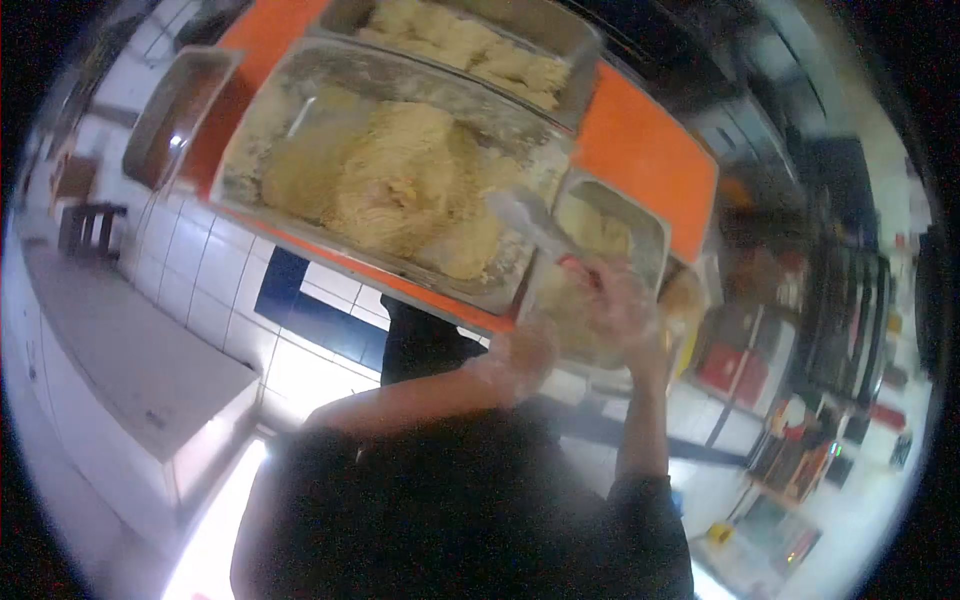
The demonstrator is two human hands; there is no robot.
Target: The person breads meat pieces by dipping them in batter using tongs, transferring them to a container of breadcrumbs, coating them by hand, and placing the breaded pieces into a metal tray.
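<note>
Above the small rectangular metal pan at the right of the orange work surface, gripping a long, pale greyish tool, red near the fingers, with the flour-dusted bare right hand closed around the near end. Slanting away to the left from that hand toward the right edge of the wide, shallow metal tray; too blurred to tell the exact shape, or contact with the tray's rim. Hovering low with the flour-coated bare left hand near the close left corner of the small pan; too smeared by motion to tell whether apart, together or clamped on anything. Inside the wide tray, heaped into a broad, crumbly, yellowish mound. Just behind, filled with pale, lumpy pieces in a deeper metal pan. Farther left, placed near the surface's edge: a narrow metal container.
</note>
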